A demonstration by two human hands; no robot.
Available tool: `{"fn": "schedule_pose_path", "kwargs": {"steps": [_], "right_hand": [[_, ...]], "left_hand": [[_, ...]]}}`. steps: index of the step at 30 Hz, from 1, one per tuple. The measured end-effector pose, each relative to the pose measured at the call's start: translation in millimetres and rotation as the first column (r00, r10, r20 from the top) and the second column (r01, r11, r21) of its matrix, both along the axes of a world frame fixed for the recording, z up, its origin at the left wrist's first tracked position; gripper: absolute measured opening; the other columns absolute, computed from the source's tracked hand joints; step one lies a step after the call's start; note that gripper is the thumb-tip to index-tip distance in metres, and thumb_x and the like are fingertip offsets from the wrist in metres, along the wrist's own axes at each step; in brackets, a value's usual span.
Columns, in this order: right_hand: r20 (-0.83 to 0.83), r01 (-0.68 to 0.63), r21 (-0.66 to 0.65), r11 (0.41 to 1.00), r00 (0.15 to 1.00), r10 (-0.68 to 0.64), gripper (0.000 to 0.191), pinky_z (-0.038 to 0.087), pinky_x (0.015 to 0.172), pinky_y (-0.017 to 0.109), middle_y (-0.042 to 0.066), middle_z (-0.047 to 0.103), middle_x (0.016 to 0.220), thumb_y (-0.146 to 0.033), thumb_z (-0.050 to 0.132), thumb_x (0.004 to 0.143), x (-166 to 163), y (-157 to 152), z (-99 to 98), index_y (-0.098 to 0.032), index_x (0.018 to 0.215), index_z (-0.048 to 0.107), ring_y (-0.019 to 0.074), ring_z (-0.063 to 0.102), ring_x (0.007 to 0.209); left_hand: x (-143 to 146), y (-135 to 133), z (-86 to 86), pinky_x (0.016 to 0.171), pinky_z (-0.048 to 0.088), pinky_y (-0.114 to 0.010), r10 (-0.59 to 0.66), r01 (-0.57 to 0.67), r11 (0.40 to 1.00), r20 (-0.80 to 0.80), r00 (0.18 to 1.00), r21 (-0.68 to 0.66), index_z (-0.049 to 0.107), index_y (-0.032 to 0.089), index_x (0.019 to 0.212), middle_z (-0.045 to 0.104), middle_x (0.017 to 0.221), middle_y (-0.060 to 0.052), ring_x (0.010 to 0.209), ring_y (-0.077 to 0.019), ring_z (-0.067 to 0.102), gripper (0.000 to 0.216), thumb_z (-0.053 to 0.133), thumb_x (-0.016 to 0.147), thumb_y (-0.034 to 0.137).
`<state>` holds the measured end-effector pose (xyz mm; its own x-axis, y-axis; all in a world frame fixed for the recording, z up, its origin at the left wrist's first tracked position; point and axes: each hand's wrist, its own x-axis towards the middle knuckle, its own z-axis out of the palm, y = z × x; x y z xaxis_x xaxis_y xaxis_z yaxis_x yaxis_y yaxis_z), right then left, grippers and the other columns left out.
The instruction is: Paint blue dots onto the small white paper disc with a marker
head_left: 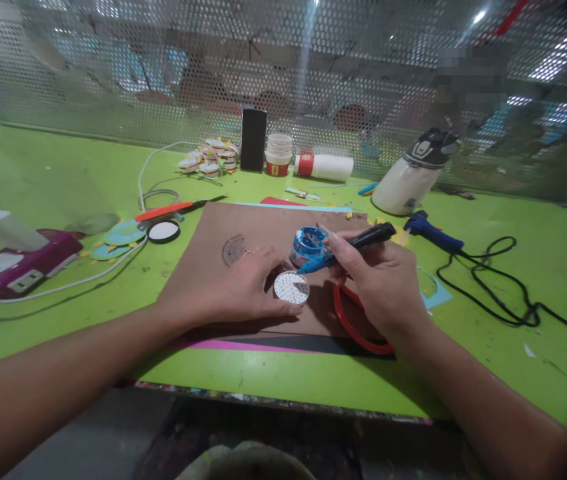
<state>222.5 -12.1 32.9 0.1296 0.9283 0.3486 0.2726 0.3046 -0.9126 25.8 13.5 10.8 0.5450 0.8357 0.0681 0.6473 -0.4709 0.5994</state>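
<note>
My left hand point(246, 287) rests on a brown sheet point(243, 230), its fingers pinched round the edge of a small white disc point(292, 287) with a dotted pattern. My right hand point(378, 277) is closed on a blue-and-black paint pen point(348, 247), with the blue tip just above the disc. An open jar of blue paint point(307, 244) stands right behind the disc. Red-handled scissors point(350, 320) lie under my right wrist.
On the green table point(38, 180): a purple-and-white device point(18, 263) at the left, paper circles point(126, 235), an orange-handled knife point(173, 210), a black box point(254, 139), cups point(278, 155), a white bottle point(416, 173), a blue glue gun point(430, 230) with black cord point(503, 293). Perforated metal screen point(113, 67) behind.
</note>
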Motion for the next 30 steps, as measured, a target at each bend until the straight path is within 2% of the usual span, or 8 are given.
{"fn": "schedule_pose_path", "kwargs": {"steps": [4, 8, 12, 19, 22, 26, 30], "right_hand": [[-0.030, -0.044, -0.094, 0.995, 0.999, 0.041, 0.025, 0.040, 0.041, 0.023, -0.003, 0.058, 0.048, -0.043, 0.077, 0.076, -1, -1, 5.3, -0.018, 0.074, 0.073, 0.0096, 0.048, 0.042], [-0.024, -0.045, -0.104, 0.994, 0.999, 0.043, 0.026, 0.035, 0.038, 0.022, -0.005, 0.052, 0.045, -0.042, 0.077, 0.076, -2, -2, 6.5, -0.017, 0.074, 0.072, 0.0080, 0.043, 0.039], [0.005, -0.049, -0.079, 0.996, 0.999, 0.049, 0.025, 0.040, 0.042, 0.023, -0.004, 0.053, 0.046, -0.041, 0.074, 0.079, -1, -1, 6.4, -0.018, 0.072, 0.070, 0.0090, 0.045, 0.042], [0.016, -0.088, -0.117, 0.989, 0.996, 0.090, 0.016, 0.042, 0.046, 0.023, -0.003, 0.056, 0.051, -0.031, 0.069, 0.077, 2, -2, 8.3, -0.016, 0.082, 0.071, 0.0110, 0.050, 0.047], [0.096, -0.087, -0.125, 0.988, 0.990, 0.100, 0.014, 0.041, 0.045, 0.023, -0.003, 0.056, 0.050, -0.029, 0.064, 0.079, 3, -3, 6.3, -0.017, 0.080, 0.070, 0.0113, 0.050, 0.046], [0.226, -0.055, -0.083, 0.995, 0.971, 0.073, 0.030, 0.042, 0.048, 0.024, -0.001, 0.057, 0.051, -0.037, 0.062, 0.085, 3, -3, 1.0, -0.018, 0.062, 0.062, 0.0119, 0.051, 0.050], [0.252, -0.043, -0.066, 0.997, 0.966, 0.058, 0.031, 0.044, 0.051, 0.024, -0.001, 0.058, 0.052, -0.038, 0.061, 0.086, 1, -4, -1.7, -0.018, 0.064, 0.063, 0.0113, 0.052, 0.049]], "left_hand": [[-1, 0, -0.3, 0.091, 0.044, -0.042, -0.050, 0.050, 0.999, 0.018, 0.999, 0.014, 0.062, 0.022, 0.116, 0.060, 0.113, -0.007, 0.105, -0.0292, 0.056, 0.053, 0.075, 0.072, 0.049], [-2, 0, 2.0, 0.086, 0.043, -0.040, -0.069, 0.069, 0.998, -0.006, 0.998, -0.002, 0.063, 0.022, 0.114, 0.058, 0.106, -0.006, 0.100, -0.0270, 0.054, 0.044, 0.072, 0.076, 0.042], [-2, 0, 2.8, 0.080, 0.043, -0.037, -0.063, 0.064, 0.998, -0.029, 0.998, 0.012, 0.064, 0.021, 0.104, 0.057, 0.100, -0.005, 0.093, -0.0247, 0.053, 0.036, 0.071, 0.077, 0.044], [-2, 3, -4.1, 0.081, 0.044, -0.037, -0.042, 0.042, 0.999, 0.001, 0.999, 0.019, 0.064, 0.021, 0.104, 0.059, 0.105, -0.006, 0.097, -0.0261, 0.055, 0.042, 0.074, 0.074, 0.049], [-2, 4, -4.6, 0.082, 0.044, -0.037, -0.046, 0.046, 0.998, -0.008, 0.999, 0.041, 0.063, 0.020, 0.103, 0.060, 0.105, -0.006, 0.098, -0.0266, 0.055, 0.042, 0.074, 0.075, 0.049], [-1, 3, -2.6, 0.082, 0.045, -0.037, -0.044, 0.045, 0.998, -0.013, 0.999, 0.046, 0.064, 0.020, 0.104, 0.062, 0.104, -0.005, 0.097, -0.0264, 0.057, 0.042, 0.074, 0.075, 0.049], [0, 3, -2.6, 0.082, 0.045, -0.037, -0.044, 0.045, 0.997, -0.025, 0.999, 0.062, 0.064, 0.019, 0.104, 0.062, 0.104, -0.006, 0.097, -0.0268, 0.057, 0.044, 0.075, 0.074, 0.048]]}}
